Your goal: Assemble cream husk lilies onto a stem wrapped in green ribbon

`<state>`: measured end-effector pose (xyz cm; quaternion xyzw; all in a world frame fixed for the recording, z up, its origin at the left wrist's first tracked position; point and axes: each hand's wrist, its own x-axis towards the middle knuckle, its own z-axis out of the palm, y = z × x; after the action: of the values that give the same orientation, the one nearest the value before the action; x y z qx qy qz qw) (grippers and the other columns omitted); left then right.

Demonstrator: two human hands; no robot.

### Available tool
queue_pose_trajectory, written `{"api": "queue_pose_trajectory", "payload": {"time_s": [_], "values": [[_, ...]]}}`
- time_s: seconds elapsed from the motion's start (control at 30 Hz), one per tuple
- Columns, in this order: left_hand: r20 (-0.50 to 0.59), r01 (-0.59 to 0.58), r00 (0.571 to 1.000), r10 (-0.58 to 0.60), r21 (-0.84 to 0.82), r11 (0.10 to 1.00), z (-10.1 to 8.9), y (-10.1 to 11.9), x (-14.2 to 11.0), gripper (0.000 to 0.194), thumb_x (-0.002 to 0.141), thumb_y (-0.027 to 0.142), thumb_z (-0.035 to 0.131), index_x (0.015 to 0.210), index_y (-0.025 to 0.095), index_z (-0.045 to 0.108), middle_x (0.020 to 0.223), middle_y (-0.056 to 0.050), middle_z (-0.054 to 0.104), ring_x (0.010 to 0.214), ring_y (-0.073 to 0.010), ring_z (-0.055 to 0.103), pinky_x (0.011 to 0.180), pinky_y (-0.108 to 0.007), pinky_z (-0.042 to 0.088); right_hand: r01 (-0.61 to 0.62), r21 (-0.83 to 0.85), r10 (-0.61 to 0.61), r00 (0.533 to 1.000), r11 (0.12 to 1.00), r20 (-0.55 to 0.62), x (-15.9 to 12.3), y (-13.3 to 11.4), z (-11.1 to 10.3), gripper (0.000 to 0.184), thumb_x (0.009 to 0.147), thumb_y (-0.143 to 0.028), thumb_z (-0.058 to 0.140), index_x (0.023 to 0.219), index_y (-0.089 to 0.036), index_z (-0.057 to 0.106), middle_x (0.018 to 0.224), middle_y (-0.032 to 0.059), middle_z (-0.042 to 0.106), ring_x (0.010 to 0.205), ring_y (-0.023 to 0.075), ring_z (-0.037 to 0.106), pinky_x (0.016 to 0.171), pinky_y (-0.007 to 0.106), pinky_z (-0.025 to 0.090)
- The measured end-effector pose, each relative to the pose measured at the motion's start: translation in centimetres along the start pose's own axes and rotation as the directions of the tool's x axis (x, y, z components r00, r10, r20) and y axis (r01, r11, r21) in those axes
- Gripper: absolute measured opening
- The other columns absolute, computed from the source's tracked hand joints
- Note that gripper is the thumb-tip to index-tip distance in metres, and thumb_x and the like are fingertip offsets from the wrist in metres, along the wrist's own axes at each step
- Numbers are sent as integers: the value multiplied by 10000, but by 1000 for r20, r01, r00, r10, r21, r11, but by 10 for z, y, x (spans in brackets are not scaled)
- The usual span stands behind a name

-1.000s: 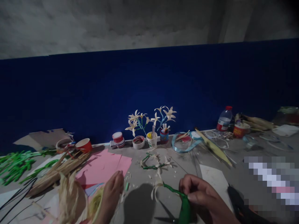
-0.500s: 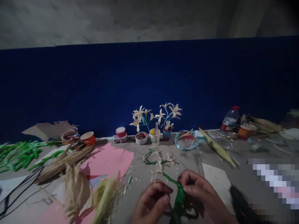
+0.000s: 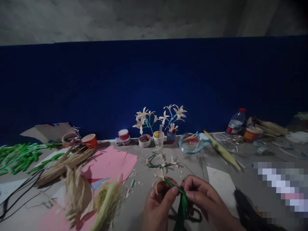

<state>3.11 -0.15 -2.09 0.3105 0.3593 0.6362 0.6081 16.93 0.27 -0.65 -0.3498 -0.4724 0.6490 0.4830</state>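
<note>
Pinching a green-wrapped stem (image 3: 169,182) between thumb and fingers, the person's left hand (image 3: 157,205) sits at nine o'clock from the right hand (image 3: 208,199), whose thumb and fingertips nip a green ribbon (image 3: 183,203) where it meets the stem. I'd guess one steadies while the other draws the strip taut; the ribbon's broad tail falls toward six, probably so it stays free of the knuckles. The stem points to eleven, its pale petals (image 3: 157,187) beside the left fingers, likely spared a crushing that way.

Taking those hands as the dial's centre, a flowered ring (image 3: 156,166) lies flat at eleven. Beyond it, nearer twelve, corn-husk flowers (image 3: 141,123) stand above a white paper cup (image 3: 157,142), which seems to serve as their vase. A black loop (image 3: 198,215), apparently a scissors handle, rests at four, within easy reach. Pink paper (image 3: 106,163) spreads toward ten.
</note>
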Motion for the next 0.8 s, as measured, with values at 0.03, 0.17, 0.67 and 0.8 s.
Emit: {"api": "queue_pose_trajectory", "payload": {"time_s": [0.03,0.17,0.67,0.8], "values": [[-9,-8,1000,8,3,1000,1,0,0,244,581,336,843,666,155,703,676,-16,673,714,-154,584,695,-228,457,29,-49,-30,1000,998,-3,-1,1,0,153,786,-299,606,706,-177,563,604,-43,458,535,111,447,510,224,373],[-86,-33,996,36,34,999,4,3,-2,250,572,347,845,662,151,720,660,-14,688,695,-150,600,684,-219,464,406,-510,-479,878,758,-13,-9,8,-4,137,814,-189,523,941,-219,561,958,55,576,815,198,569,702,300,473],[-63,-76,994,88,179,981,11,13,-10,229,605,357,815,656,157,716,649,-29,699,668,-173,613,652,-236,489,612,-787,-804,428,-78,413,-11,1,-3,305,724,-9,552,928,-232,595,847,56,627,796,216,616,717,371,545],[-43,-121,990,136,250,961,12,16,-13,203,633,352,791,656,165,714,666,-43,700,651,-190,616,637,-250,493,650,-759,-826,450,41,340,-12,2,-3,266,757,-32,545,921,-239,574,816,49,614,776,218,618,687,370,539]]}}
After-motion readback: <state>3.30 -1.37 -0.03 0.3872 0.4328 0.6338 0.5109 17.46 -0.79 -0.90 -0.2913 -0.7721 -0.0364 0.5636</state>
